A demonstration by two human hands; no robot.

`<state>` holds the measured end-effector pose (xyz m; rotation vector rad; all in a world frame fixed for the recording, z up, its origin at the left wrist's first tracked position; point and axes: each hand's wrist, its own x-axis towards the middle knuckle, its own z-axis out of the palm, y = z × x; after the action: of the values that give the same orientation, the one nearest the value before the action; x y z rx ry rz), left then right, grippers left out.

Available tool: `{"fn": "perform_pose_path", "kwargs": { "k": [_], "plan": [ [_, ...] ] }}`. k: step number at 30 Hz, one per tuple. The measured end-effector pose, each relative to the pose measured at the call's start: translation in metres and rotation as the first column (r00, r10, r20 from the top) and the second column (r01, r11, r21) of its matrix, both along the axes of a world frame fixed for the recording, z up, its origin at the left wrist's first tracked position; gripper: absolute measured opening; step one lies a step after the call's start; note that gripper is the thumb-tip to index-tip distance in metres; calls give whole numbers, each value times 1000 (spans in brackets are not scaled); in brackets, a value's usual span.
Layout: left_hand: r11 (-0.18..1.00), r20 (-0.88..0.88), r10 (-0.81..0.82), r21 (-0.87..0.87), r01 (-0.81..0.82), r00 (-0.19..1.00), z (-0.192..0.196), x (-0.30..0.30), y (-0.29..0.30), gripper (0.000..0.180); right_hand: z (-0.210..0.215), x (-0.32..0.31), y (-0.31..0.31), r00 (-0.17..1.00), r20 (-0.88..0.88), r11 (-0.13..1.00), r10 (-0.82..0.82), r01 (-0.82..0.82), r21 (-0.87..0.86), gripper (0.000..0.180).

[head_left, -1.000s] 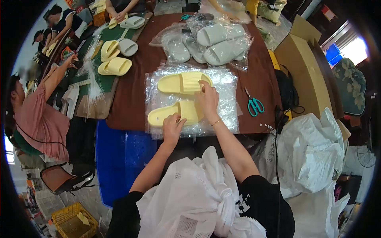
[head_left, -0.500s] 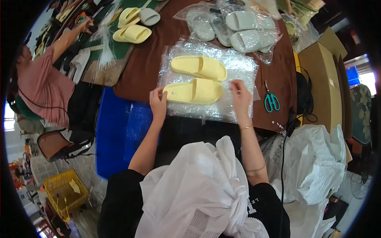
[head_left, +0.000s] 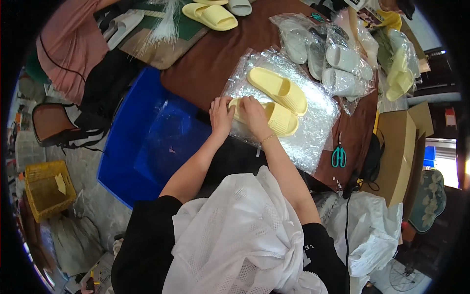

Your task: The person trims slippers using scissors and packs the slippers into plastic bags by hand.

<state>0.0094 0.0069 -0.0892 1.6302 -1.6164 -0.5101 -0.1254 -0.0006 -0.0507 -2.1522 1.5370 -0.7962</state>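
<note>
A pair of pale yellow slippers lies on a stack of clear plastic bags (head_left: pixel 313 142). The far slipper (head_left: pixel 269 81) rests untouched, its ribbed strap to the right. At the heel of the near slipper (head_left: pixel 283 120), my left hand (head_left: pixel 222 117) is closed on the edge, fingers bent. My right hand (head_left: pixel 255 117) presses over the insole by the heel, fingers curled together and covering that part. What those fingers hold, if anything, is hidden. Teal-handled scissors (head_left: pixel 339 156) lie right of the bags.
Bagged grey slippers (head_left: pixel 345 81) sit at the table's far right. More yellow slippers (head_left: pixel 215 17) lie far left. A blue bin (head_left: pixel 129 142) stands left of my arms, with a person's pink sleeve (head_left: pixel 73 44) beyond. An open cardboard box (head_left: pixel 394 147) is at right.
My right hand has moved left from beside the strap to the near slipper's heel. My left hand stays at the heel. The view has turned, and the slippers appear more slanted.
</note>
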Motion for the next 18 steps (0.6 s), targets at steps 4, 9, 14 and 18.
{"fn": "perform_pose_path", "kwargs": {
  "k": [4,9,14,18],
  "plan": [
    [1000,-26,7,12,-7,1000,1,1,1,25,2,1,-4,992,-129,1000,-11,12,4,10],
    [1000,-40,-2,-4,2,999,-2,0,1,25,7,-3,-8,972,-227,997,68,-60,42,10],
    [999,-2,-27,-40,27,1000,-4,-8,-6,26,2,-10,-12,946,-319,998,51,-64,-30,12],
    [998,76,-44,-38,47,996,-8,6,-4,29,-15,-3,-16,876,-450,958,173,-255,-128,14]
  ]
}}
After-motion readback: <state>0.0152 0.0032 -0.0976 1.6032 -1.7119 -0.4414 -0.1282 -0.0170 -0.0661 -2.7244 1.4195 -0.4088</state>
